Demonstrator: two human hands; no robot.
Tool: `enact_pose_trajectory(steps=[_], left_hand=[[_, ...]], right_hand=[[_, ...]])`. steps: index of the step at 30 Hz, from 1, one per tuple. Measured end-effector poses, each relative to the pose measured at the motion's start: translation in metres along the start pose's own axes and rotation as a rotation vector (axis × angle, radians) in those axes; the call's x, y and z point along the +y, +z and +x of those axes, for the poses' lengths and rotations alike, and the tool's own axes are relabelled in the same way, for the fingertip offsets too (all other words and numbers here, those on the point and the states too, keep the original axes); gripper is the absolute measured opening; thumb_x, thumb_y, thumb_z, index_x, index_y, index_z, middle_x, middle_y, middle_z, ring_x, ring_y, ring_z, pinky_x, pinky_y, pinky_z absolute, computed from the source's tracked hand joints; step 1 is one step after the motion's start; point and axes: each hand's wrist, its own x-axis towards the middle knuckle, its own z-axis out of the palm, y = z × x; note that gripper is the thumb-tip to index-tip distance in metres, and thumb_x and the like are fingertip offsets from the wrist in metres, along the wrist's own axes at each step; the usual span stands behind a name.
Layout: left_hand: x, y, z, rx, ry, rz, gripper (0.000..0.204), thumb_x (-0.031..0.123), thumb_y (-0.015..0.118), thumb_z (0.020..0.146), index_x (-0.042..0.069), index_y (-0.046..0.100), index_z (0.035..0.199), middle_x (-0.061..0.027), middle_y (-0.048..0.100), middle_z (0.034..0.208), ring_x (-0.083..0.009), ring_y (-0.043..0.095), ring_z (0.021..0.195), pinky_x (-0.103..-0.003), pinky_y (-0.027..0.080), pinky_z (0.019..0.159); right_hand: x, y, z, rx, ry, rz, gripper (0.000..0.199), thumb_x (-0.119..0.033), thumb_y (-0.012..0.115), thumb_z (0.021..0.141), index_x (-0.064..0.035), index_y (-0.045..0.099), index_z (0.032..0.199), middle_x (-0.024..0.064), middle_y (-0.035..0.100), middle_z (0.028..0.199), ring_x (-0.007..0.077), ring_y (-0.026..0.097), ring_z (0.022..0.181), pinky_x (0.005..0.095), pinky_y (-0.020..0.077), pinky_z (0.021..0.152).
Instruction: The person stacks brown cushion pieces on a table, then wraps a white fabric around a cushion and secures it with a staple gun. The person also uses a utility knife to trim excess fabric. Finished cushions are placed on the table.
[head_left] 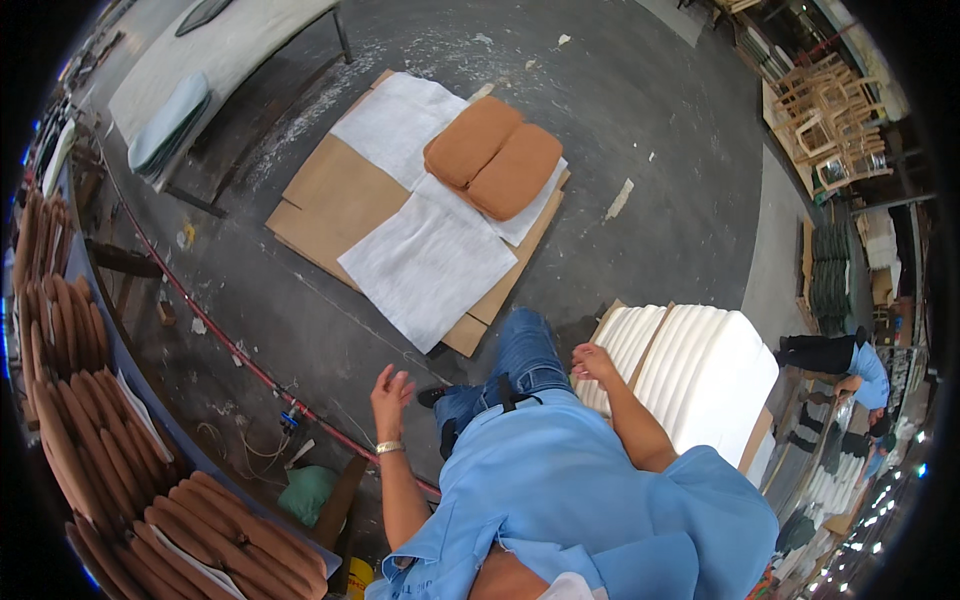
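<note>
My left hand (392, 400), with a watch on its wrist, is raised in front of my body. Its fingers are apart and nothing is in them. Beside the stack of white foam pads (715, 370), my right hand (594, 363) hangs in the air with loosely bent fingers and holds nothing. I cannot tell whether it touches the stack. Ahead on the floor, two orange-brown cushions (495, 158) lie side by side on white fabric sheets (430, 262). Flat brown cardboard (345, 195) lies under the sheets.
Rows of brown cushions (110, 430) stand along my left. A red hose (215, 335) crosses the floor there. A table (260, 30) at the upper left bears grey-blue pads (170, 120). Wooden chair frames (825, 115) are stacked far right, near another person (868, 378).
</note>
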Motion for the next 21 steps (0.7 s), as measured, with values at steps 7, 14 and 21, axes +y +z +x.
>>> enact_pose_trajectory(steps=[7, 14, 21], left_hand=[[0.004, 0.179, 0.114, -0.076, -0.214, 0.0, 0.062, 0.029, 0.071, 0.098, 0.002, 0.047, 0.149, -0.0129, 0.07, 0.122, -0.02, 0.073, 0.091, -0.03, 0.056, 0.074], [-0.093, 0.275, 0.23, 0.141, -0.295, 0.138, 0.056, 0.027, 0.07, 0.098, 0.0, 0.053, 0.144, -0.015, 0.07, 0.121, -0.023, 0.071, 0.098, -0.032, 0.059, 0.074], [-0.049, 0.436, 0.422, 0.16, -0.29, 0.216, 0.07, 0.04, 0.073, 0.094, 0.001, 0.05, 0.148, -0.0143, 0.067, 0.127, -0.0185, 0.065, 0.107, -0.034, 0.053, 0.084]], right_hand=[[-0.098, -0.099, 0.098, 0.103, -0.048, 0.324, 0.03, -0.02, 0.061, 0.1, -0.0107, 0.057, 0.129, 0.0104, 0.068, 0.109, 0.0214, 0.069, 0.089, 0.0353, 0.0588, 0.075], [-0.17, -0.139, 0.375, -0.042, 0.082, -0.164, 0.03, -0.022, 0.074, 0.091, -0.0082, 0.065, 0.117, 0.0057, 0.069, 0.093, 0.0135, 0.065, 0.07, 0.0321, 0.0545, 0.059], [-0.367, -0.138, 0.654, 0.142, -0.474, -0.444, 0.053, -0.028, 0.076, 0.088, -0.0037, 0.061, 0.132, 0.0212, 0.067, 0.127, 0.0328, 0.066, 0.117, 0.0438, 0.0516, 0.1]])
